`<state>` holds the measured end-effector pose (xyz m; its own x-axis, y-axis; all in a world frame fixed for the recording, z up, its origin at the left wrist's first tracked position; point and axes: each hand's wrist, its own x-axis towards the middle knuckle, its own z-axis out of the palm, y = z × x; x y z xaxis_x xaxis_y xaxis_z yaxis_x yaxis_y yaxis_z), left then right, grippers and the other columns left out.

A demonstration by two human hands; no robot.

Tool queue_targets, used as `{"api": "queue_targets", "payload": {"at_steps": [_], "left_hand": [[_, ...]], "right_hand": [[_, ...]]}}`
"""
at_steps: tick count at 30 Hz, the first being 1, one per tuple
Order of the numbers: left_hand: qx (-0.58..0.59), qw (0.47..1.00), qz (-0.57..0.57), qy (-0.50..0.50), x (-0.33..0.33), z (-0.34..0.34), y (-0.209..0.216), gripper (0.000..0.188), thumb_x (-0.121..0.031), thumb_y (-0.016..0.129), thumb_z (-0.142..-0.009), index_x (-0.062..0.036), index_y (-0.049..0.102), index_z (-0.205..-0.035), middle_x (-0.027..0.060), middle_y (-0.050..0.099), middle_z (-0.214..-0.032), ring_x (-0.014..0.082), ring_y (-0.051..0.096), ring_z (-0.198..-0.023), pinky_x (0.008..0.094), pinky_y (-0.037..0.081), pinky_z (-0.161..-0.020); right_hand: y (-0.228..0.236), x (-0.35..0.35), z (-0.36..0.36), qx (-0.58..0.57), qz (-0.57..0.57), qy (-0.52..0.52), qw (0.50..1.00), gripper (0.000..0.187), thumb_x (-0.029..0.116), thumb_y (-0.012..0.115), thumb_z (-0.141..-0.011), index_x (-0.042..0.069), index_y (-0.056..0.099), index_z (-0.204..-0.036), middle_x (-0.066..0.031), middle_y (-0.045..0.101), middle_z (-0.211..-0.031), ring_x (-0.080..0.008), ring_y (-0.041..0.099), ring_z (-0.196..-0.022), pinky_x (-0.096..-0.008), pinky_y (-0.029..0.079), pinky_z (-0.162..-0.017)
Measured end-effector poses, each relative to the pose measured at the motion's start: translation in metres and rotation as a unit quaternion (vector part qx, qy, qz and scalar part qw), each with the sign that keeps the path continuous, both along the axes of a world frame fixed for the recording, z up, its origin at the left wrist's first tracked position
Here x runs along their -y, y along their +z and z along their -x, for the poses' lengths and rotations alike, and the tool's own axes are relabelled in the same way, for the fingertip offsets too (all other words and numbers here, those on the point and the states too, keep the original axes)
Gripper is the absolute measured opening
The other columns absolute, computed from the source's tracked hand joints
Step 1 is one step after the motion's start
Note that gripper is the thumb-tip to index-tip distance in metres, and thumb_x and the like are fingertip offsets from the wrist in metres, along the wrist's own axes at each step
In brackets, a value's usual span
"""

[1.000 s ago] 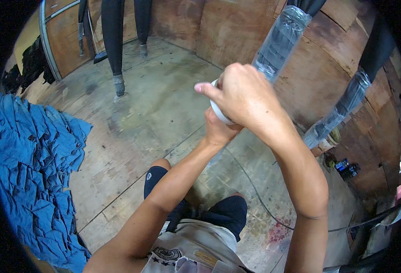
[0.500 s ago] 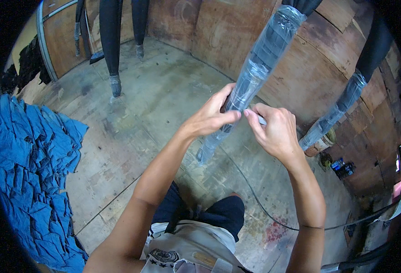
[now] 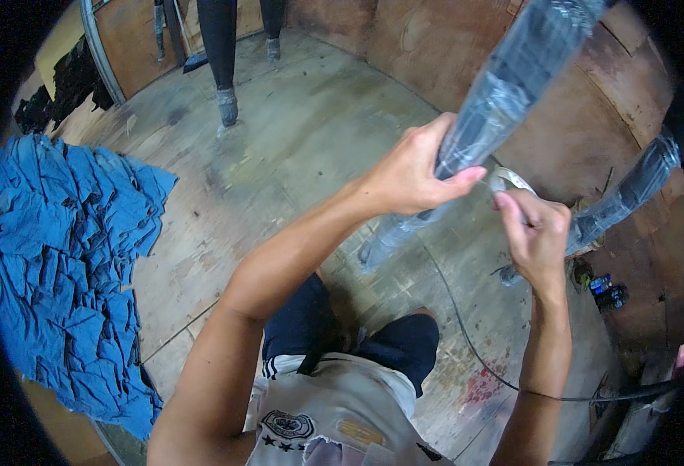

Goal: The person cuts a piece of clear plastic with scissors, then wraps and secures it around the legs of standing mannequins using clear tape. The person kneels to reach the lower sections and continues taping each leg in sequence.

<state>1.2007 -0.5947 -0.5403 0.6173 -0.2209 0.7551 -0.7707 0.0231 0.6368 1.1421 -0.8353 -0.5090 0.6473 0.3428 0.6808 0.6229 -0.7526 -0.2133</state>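
A long dark tube, like a trouser leg, wrapped in clear plastic film (image 3: 505,97), slants down from the upper right. My left hand (image 3: 418,167) is closed round its lower part, thumb across the front. Its tapered lower end (image 3: 377,248) shows below that hand. Just right of the tube, my right hand (image 3: 540,233) is closed on what looks like a roll of clear tape (image 3: 515,180), with a whitish curved rim. A clear piece shows at the roll's left side. Whether it joins the tube, I cannot tell.
A second film-wrapped tube (image 3: 629,190) slants down at the right. Black hanging legs (image 3: 218,46) with wrapped ends are at the back left. Crumpled blue cloth (image 3: 70,272) covers the left side. A dark cable (image 3: 466,334) crosses the floor. Blue-and-black items (image 3: 608,293) lie by the wall.
The view has shifted. Both hands and the wrapped tube sit farther right in the picture. My right hand has drawn away from the tube and my left, exposing more of the roll.
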Motion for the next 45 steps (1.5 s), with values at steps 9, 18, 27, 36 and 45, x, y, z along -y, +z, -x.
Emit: {"api": "queue_targets", "payload": {"at_steps": [9,18,27,36,45], "left_hand": [[-0.053,0.996,-0.026,0.071,-0.057,-0.048,-0.018,0.055,-0.031,0.087,-0.078,-0.0016,0.061,-0.116,0.0021,0.063,-0.094,0.0109,0.058,-0.088,0.0286,0.049,-0.082],[-0.301,0.953,-0.003,0.017,-0.002,0.008,-0.203,0.044,-0.019,0.081,-0.077,0.0001,0.065,-0.114,0.0046,0.069,-0.091,0.0141,0.065,-0.087,0.033,0.053,-0.082],[-0.304,0.951,-0.06,-0.014,0.009,0.012,-0.226,0.039,-0.017,0.081,-0.076,-0.0001,0.061,-0.106,0.0066,0.069,-0.09,0.0159,0.066,-0.083,0.0334,0.054,-0.079],[-0.052,0.936,-0.063,0.343,0.02,0.086,-0.194,0.085,-0.013,0.078,-0.08,0.0042,0.034,-0.151,0.029,0.051,-0.138,0.0425,0.052,-0.128,0.0477,0.041,-0.11],[-0.038,0.976,-0.015,0.214,0.041,0.132,-0.169,0.033,-0.01,0.081,-0.08,-0.0079,0.078,-0.114,0.0113,0.067,-0.118,0.0305,0.059,-0.111,0.0404,0.048,-0.096]], "right_hand": [[-0.082,0.082,0.086,-0.157,-0.287,-0.108,0.939,0.03,0.024,0.056,-0.106,0.002,0.075,-0.097,0.0095,0.048,-0.072,-0.0017,0.033,-0.062,-0.0242,0.021,-0.056],[-0.144,0.009,0.066,-0.378,-0.284,0.012,0.881,0.028,0.012,0.061,-0.099,-0.001,0.07,-0.121,-0.0013,0.072,-0.086,-0.0124,0.063,-0.083,-0.0317,0.051,-0.084],[-0.161,0.008,0.058,-0.414,-0.208,0.015,0.886,0.021,0.012,0.063,-0.098,-0.001,0.073,-0.112,-0.0078,0.077,-0.087,-0.0137,0.069,-0.088,-0.0336,0.052,-0.089],[-0.147,-0.004,0.069,-0.42,-0.22,0.038,0.88,0.018,0.012,0.066,-0.098,-0.002,0.075,-0.105,-0.009,0.077,-0.086,-0.0144,0.07,-0.085,-0.0316,0.054,-0.08],[-0.138,-0.021,0.087,-0.291,-0.124,0.057,0.947,0.013,0.01,0.072,-0.092,0.002,0.075,-0.1,-0.0128,0.075,-0.084,-0.0334,0.071,-0.084,-0.0409,0.055,-0.087]]}}
